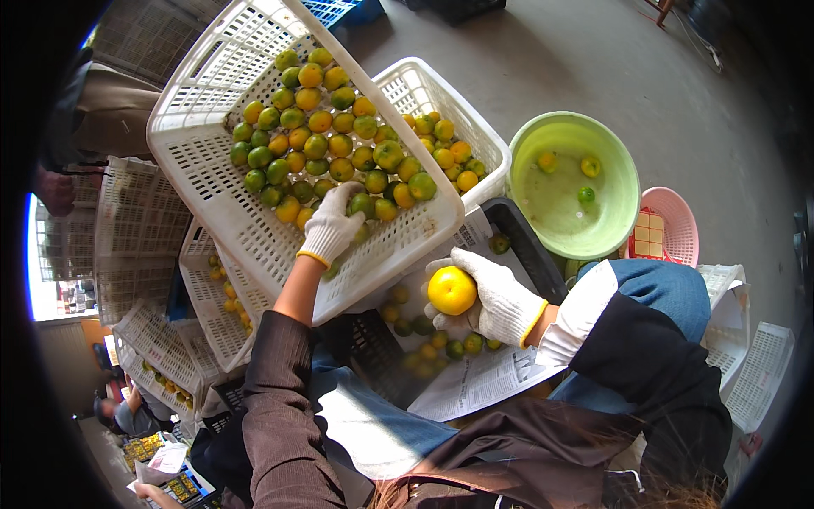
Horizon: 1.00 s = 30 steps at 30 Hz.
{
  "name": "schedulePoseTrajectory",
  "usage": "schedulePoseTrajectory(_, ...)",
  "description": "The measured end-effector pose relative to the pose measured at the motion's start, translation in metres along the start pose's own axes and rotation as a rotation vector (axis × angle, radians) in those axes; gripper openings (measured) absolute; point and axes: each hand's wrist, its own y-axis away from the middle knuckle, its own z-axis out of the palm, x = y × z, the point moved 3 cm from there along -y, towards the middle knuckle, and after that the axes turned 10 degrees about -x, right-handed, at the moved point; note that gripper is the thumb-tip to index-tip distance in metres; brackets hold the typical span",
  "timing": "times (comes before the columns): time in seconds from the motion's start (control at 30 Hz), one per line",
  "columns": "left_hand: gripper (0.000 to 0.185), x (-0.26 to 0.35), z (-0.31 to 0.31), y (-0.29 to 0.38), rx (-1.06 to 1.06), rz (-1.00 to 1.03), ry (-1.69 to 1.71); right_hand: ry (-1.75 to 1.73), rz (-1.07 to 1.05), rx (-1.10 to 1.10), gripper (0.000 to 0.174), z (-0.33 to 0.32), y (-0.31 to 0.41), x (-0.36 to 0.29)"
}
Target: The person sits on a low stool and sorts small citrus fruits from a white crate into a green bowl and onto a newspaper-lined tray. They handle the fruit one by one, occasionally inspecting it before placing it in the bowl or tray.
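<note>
My right hand (489,294), in a white knitted glove with a yellow cuff, holds a yellow mandarin (452,291) above a newspaper-lined black crate (531,245). Green and yellow mandarins (439,340) lie in that crate below the hand. My left hand (332,219), gloved the same way, reaches into a tilted white plastic crate (439,216). Its fingers and thumb curl around a green mandarin (362,205) at the near side of the pile. Many more green-to-orange mandarins (316,147) cover the bottom of this crate.
Behind the tilted crate stands another white crate (489,143) of mandarins. A light green basin (540,210) holds three fruits, beside a pink basket (683,223) containing a red-and-cream object. White crates (210,305) are stacked at left, where another person's legs (117,105) show. A further person (130,407) is lower left.
</note>
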Motion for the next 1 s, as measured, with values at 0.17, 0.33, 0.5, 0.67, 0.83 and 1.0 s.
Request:
schedulePoseTrajectory(0.17,0.071,-0.059,0.051,-0.056,-0.018,-0.125,-0.191,0.036,-0.006,0.046,0.048,0.0,0.001,-0.006)
schedulePoseTrajectory(0.33,0.074,-0.045,0.027,-0.033,-0.069,-0.109,0.332,0.492,-0.166,-0.109,0.038,-0.006,0.006,-0.014)
schedulePoseTrajectory(0.5,0.08,0.015,0.0,0.054,-0.405,0.238,1.136,0.923,-0.421,-0.271,0.038,0.0,0.009,-0.013)
schedulePoseTrajectory(0.67,0.057,0.042,-0.005,0.036,-0.632,0.228,0.729,0.77,-0.03,-0.229,0.066,-0.001,0.004,0.004)
schedulePoseTrajectory(0.83,0.063,0.031,0.019,-0.08,0.111,0.075,-0.285,0.915,-0.046,-0.174,0.071,-0.007,-0.001,0.003)
schedulePoseTrajectory(1.0,0.069,0.023,0.037,-0.122,0.03,-0.145,-0.363,1.027,-0.167,-0.176,0.084,-0.006,-0.001,-0.007)
